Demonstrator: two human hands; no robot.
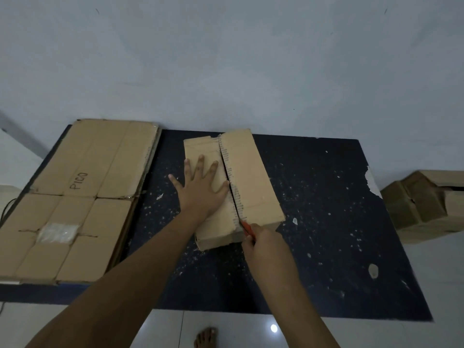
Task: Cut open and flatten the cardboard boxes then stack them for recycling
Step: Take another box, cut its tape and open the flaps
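1. A long cardboard box (pixel 236 187) lies on a dark, white-speckled mat (pixel 326 209), with a slit running along its top from the far end to the near end.
2. The left hand (pixel 203 187) presses flat on the box's left half, fingers spread and straight.
3. The right hand (pixel 263 244) grips an orange-handled cutter (pixel 247 228) at the near end of the slit.
4. A stack of flattened cardboard (pixel 75 202) lies on the mat's left side, marked "PICO", with a patch of clear tape.
5. Another, crumpled box (pixel 426 207) sits on the white floor (pixel 251 71) just beside the mat's right edge.
6. A bare foot (pixel 206 337) shows at the bottom edge.
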